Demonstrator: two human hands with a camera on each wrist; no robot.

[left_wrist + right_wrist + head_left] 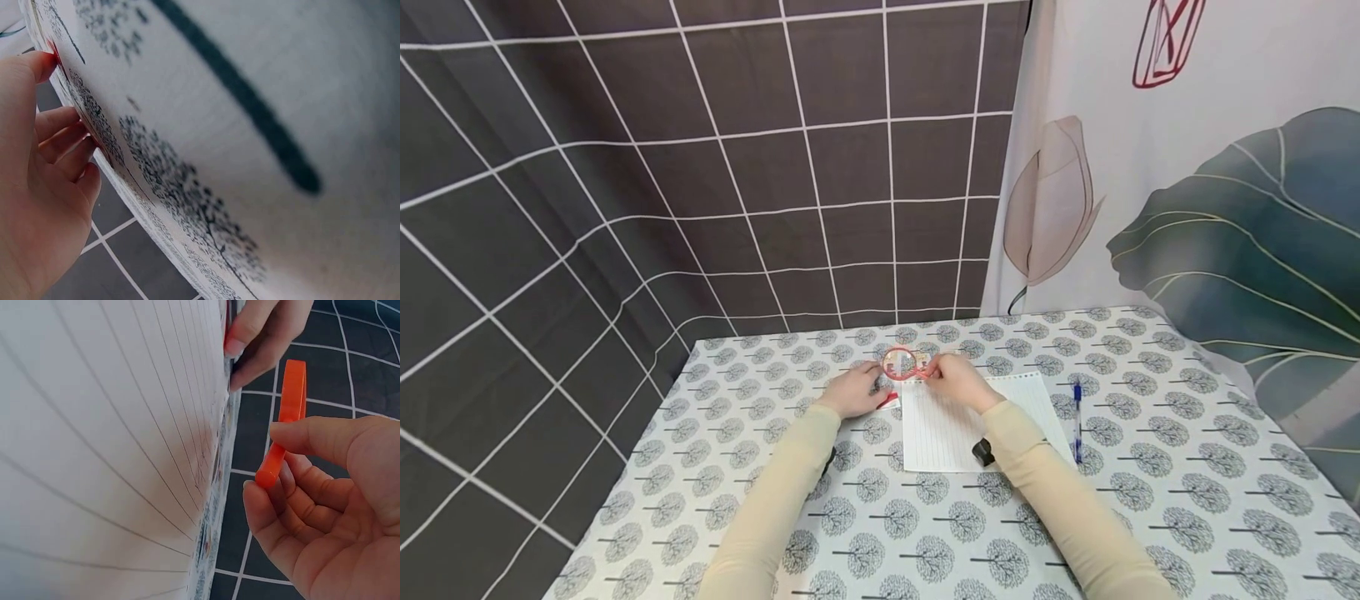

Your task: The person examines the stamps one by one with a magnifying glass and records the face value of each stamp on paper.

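Observation:
My right hand [958, 382] pinches the handle of an orange-red magnifying glass [292, 390] between thumb and fingers. Its round lens [899, 363] is held over a flat printed card [889, 401] with a red band, just beyond the lined paper. Small coloured print shows through and beside the lens. My left hand [854, 390] rests on the table at the card's left side. In the left wrist view the thumb [42, 65] touches the card's red edge, while the other fingers lie loosely bent against the tablecloth. Part of the card is hidden by the hands and lens.
A sheet of lined paper [943, 433] with punched holes lies under the right forearm. To its right is a blue pen [1078, 425]. The tree-print tablecloth [745, 454] meets a dark grid curtain [850, 167] at the back and left.

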